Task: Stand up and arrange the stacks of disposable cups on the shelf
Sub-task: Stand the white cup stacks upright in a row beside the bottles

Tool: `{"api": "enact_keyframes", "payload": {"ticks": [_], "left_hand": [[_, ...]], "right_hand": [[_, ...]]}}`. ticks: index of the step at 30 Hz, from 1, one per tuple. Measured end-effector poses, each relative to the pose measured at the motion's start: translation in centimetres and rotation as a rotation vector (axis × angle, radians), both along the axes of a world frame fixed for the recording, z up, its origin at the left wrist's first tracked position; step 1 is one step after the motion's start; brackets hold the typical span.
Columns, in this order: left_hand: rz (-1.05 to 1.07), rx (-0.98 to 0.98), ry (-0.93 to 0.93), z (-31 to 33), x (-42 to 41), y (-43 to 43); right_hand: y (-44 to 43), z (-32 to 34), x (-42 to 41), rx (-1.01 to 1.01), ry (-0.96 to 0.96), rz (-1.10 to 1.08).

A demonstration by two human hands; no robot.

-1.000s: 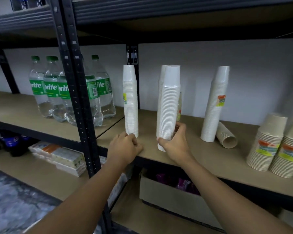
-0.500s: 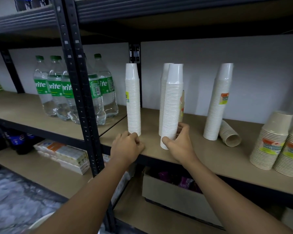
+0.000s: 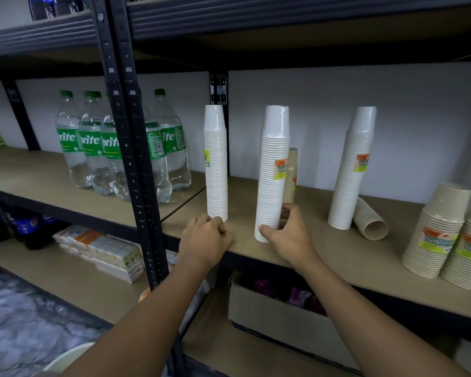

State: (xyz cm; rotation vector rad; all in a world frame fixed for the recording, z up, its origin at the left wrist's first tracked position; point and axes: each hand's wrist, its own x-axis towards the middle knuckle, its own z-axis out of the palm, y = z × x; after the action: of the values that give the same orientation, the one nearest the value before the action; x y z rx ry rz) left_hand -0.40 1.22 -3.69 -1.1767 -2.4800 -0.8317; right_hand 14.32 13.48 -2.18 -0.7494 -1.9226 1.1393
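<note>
Three tall white cup stacks stand upright on the brown shelf [image 3: 324,257]. My right hand [image 3: 288,238] grips the base of the middle stack [image 3: 273,172] near the shelf's front edge. A shorter tan stack [image 3: 291,175] stands right behind it, mostly hidden. My left hand [image 3: 206,240] is a closed fist resting on the shelf edge, just in front of the left stack [image 3: 216,164]. The right stack [image 3: 350,170] leans slightly by the wall. A short tan stack [image 3: 369,223] lies on its side at its foot.
Two wide beige cup stacks [image 3: 441,232] lean at the far right. Sprite bottles [image 3: 114,148] stand on the neighbouring shelf beyond a black upright post [image 3: 131,148]. A cardboard box [image 3: 286,319] sits on the shelf below. The upper shelf hangs close above the stacks.
My right hand has set the middle stack upright, turning its label to face me. My left fist has stayed on the shelf edge. My view has moved slightly closer.
</note>
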Motion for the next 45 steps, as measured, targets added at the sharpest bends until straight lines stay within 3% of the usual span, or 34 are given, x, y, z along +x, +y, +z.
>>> {"api": "enact_keyframes", "payload": {"ticks": [20,45], "left_hand": [[-0.013,0.086,-0.040,0.3,-1.7,-1.4],[0.032,0.088,-0.025,-0.5,-4.1,-1.3]], "right_hand": [[-0.3,0.5,-1.6,0.083,-0.133,0.009],[-0.6,-0.1,-5.3,0.140,-0.105,-0.102]]}}
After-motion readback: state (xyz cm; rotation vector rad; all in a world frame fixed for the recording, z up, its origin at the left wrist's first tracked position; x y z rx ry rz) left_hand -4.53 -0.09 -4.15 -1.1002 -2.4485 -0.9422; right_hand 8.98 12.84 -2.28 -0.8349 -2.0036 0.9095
